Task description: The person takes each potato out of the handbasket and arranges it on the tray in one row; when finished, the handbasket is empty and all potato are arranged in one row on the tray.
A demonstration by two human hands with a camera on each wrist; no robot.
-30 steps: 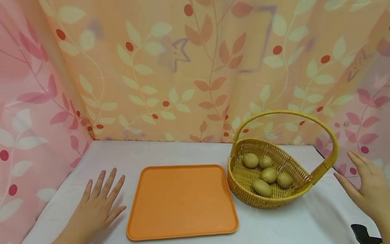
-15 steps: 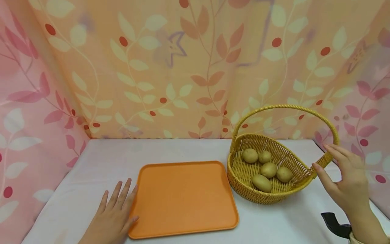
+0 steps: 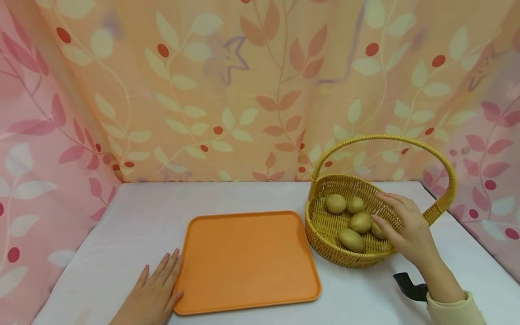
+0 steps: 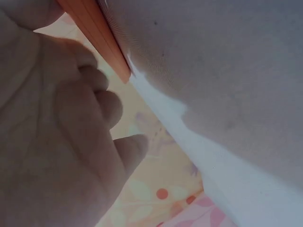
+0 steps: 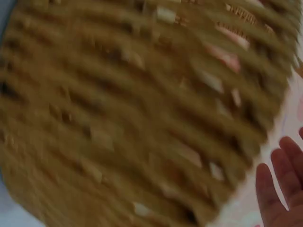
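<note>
Beside the left edge of an orange tray [image 3: 248,262] lies my left hand [image 3: 152,289], fingers straight, fingertips and thumb right at the rim. In the left wrist view the tray's edge [image 4: 97,35] shows beyond the palm. A yellow wicker basket [image 3: 345,261] with a tall looped handle [image 3: 383,137] stands to the tray's right, holding several potatoes [image 3: 351,240]. Over the basket's right side reaches my right hand [image 3: 408,230], thumb and fingers apart, nothing between them. It partly covers the rightmost potato [image 3: 378,231]. The right wrist view shows blurred weave and a few extended fingers [image 5: 284,175].
A white cloth [image 3: 227,196] covers the table. Leaf-patterned curtains [image 3: 243,90] enclose the back and both sides. A black curved piece [image 3: 410,289] sits at the right wrist, by a beige sleeve [image 3: 455,311]. The basket's handle arches above its opening.
My right hand has moved left, from beside the basket to over its inside. My left hand has slid right to the tray's left edge. Tray, basket and potatoes stay put.
</note>
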